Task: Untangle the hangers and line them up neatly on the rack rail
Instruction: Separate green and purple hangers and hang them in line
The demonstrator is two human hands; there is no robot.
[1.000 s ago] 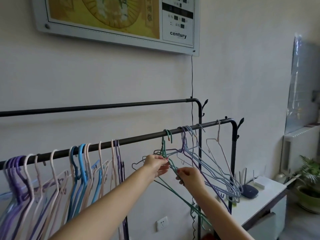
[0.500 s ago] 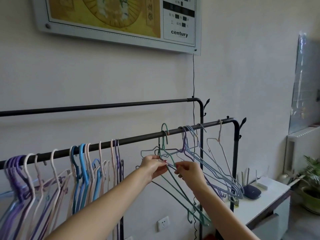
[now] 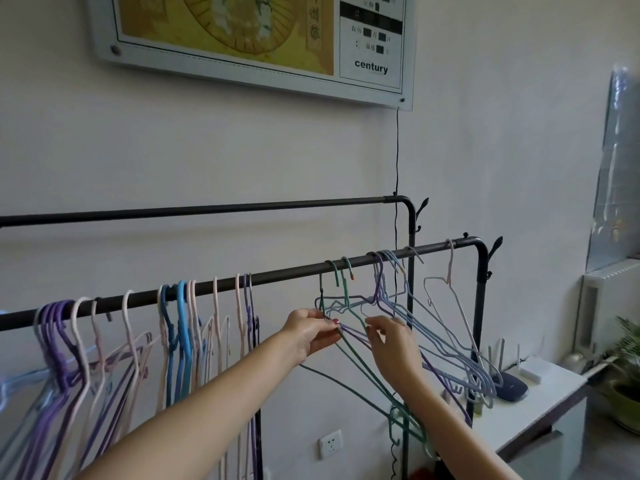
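Green wires sit pinched in my left hand [image 3: 313, 332] and my right hand [image 3: 393, 337]. A second ago one green hanger [image 3: 346, 292] was lifted off; now both green hooks sit on the near rail [image 3: 277, 277], right of the tidy hangers [image 3: 173, 327]. Blue ones [image 3: 433, 327] stay tangled.

Your L hand [image 3: 311, 332]: arm extended, fingertips pinched. Your R hand [image 3: 393, 341]: arm raised, fingers curled, pinching, close beside L.

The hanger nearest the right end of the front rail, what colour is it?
Pale pink hanger, seen in the head view.
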